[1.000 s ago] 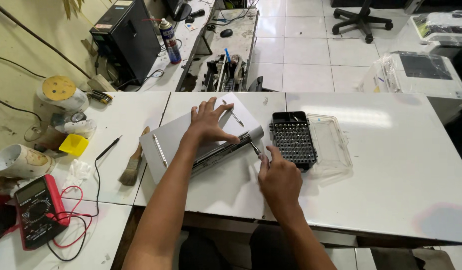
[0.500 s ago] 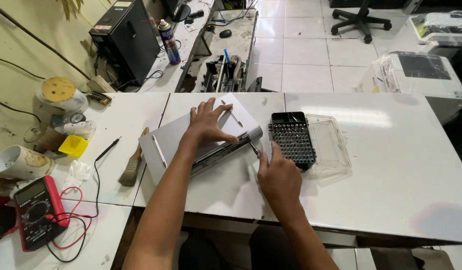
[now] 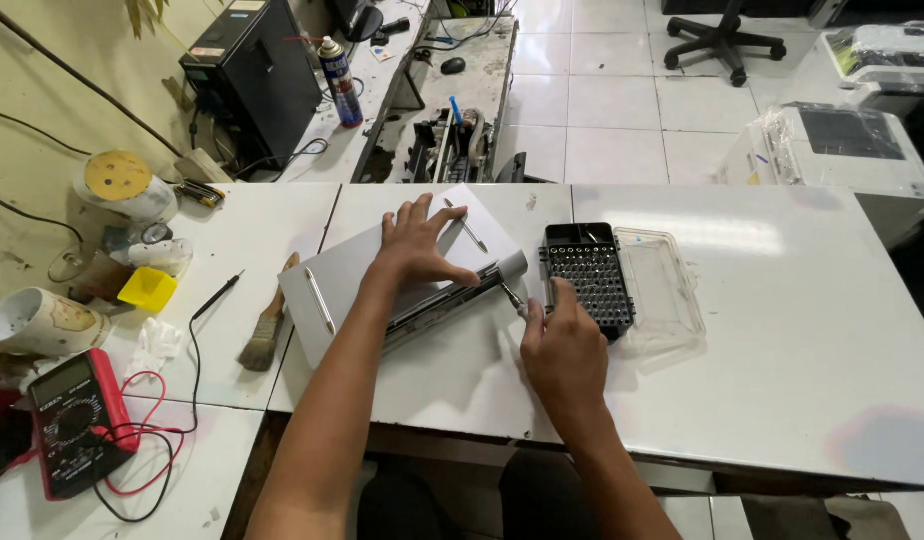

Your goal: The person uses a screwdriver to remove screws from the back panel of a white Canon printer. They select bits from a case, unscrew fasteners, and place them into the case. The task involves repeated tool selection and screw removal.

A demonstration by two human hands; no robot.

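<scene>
Laptop [image 3: 382, 275], grey, closed, mid-desk [image 3: 782, 350]: stiff, slick-shelled, likely fragile at its hinge edge. Left hand [image 3: 417, 245] presses it flat, fingers spread; right hand [image 3: 562, 345] pinches a small screwdriver [image 3: 512, 297] there.

White flat tables [image 3: 782, 330] pushed together. On top: grey closed laptop [image 3: 352, 275], black bit box w/ clear lid [image 3: 592, 275], wood paintbrush [image 3: 265, 330], red meter [image 3: 72, 420], small yellow tub [image 3: 148, 288].
</scene>
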